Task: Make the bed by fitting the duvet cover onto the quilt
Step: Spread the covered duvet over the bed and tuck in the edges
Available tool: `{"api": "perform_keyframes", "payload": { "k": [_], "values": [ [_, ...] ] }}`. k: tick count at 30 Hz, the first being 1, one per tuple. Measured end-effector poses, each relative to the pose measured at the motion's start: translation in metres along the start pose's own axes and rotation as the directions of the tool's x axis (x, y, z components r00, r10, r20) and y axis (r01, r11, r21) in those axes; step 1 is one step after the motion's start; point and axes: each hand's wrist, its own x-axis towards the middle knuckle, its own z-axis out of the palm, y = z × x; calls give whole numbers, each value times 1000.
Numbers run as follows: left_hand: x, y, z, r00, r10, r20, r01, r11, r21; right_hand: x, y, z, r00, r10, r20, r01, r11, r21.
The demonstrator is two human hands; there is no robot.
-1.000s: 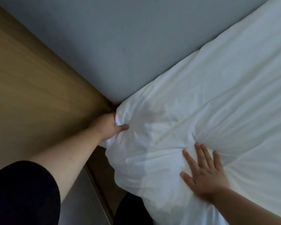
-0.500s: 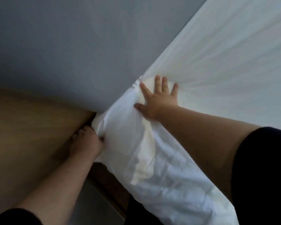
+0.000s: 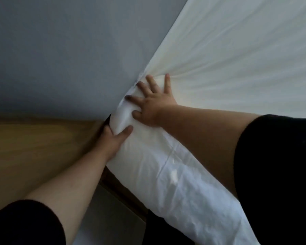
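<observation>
Duvet cover (image 3: 228,71) lies white across the bed, its corner bunched in the angle where the grey wall (image 3: 60,50) meets the wooden headboard panel (image 3: 34,147), and that corner is where both my hands are working. My right hand (image 3: 154,105), which a second ago lay flat on the middle of the fabric nearer me, has travelled up to the corner and now presses there with fingers spread and straight, not clenched on anything. My left hand (image 3: 113,138) has stayed low at the edge, and its grip has the bunched corner between thumb and fingers; the fingers themselves go behind the cloth, so I read this as a pinch without seeing all of it. Creases now fan out taut from under my right palm, where earlier they gathered loosely lower down, which tells me the cover is being drawn tight over the quilt's corner and that this corner is close to seated. The quilt itself I cannot see; I judge it sits inside as the plump bulk along the near edge. Counting: one duvet cover, one corner in hand, two hands, two dark sleeves, one wall, one wooden panel. The other corners lie out of view, so how much remains I cannot say.
</observation>
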Motion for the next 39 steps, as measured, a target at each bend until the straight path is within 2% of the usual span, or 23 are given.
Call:
{"api": "perform_keyframes", "payload": {
  "k": [1,3,6,7,9,11,12,14,15,17,20,21,22,23,24,25,27,29,30,32,34,37,39],
  "values": [
    [4,-3,-1,998,-59,26,61,996,-62,11,-2,-2,1000,17,3,-17,1000,2],
    [7,-7,-10,988,-133,82,136,990,-26,23,-5,-10,999,25,26,-25,1000,11],
    [-6,4,-21,986,-164,26,145,929,341,1,3,-18,998,-59,-8,59,997,52],
    [-14,7,-21,995,-76,-72,102,845,525,-14,7,-18,996,-76,-48,79,995,63],
    [-35,7,-11,925,330,-190,-60,619,783,-51,27,-12,991,-1,-132,19,991,129],
    [-63,2,11,802,577,-155,-246,555,794,-102,69,2,960,233,-153,-196,955,222],
    [-70,1,23,766,634,-107,-335,535,775,-134,98,11,916,374,-144,-332,909,251],
    [-84,9,48,826,563,-16,-349,534,770,-215,158,33,773,630,-72,-591,757,278],
    [-92,17,61,846,531,35,-360,523,772,-262,187,45,665,747,-6,-716,640,280],
    [-97,38,88,803,572,165,-467,433,771,-357,236,70,385,913,134,-904,344,253],
    [-103,63,127,685,598,416,-636,212,742,-448,261,86,-133,945,300,-951,-206,228],
    [-106,69,138,650,586,483,-672,148,725,-449,260,82,-245,916,318,-912,-329,244],
    [-110,72,149,629,558,541,-696,94,712,-436,254,72,-276,911,307,-890,-363,277],
    [-117,74,158,615,523,590,-715,54,697,-413,242,60,-212,943,257,-893,-294,341],
    [-124,71,168,597,506,622,-734,33,678,-384,228,46,-57,983,176,-899,-127,419],
    [-131,66,177,608,457,649,-736,20,677,-348,209,31,142,988,62,-875,96,474],
    [-149,52,191,617,390,683,-736,-19,676,-273,161,10,486,870,-85,-717,453,529],
    [-173,40,202,623,376,686,-740,0,673,-216,109,-3,740,665,-102,-522,663,537],
    [-182,36,208,620,407,671,-741,24,671,-203,94,-3,806,587,-69,-467,703,536],
    [-195,33,220,656,392,645,-712,37,702,-207,102,14,829,558,-27,-466,718,518],
    [-204,32,234,702,356,617,-662,6,749,-254,141,47,750,661,-18,-562,651,510],
    [-221,25,259,701,298,648,-666,-51,744,-394,217,118,498,865,58,-771,411,487],
    [-243,20,285,638,245,730,-723,-134,677,-522,253,171,234,952,198,-894,130,429]
  ]
}}
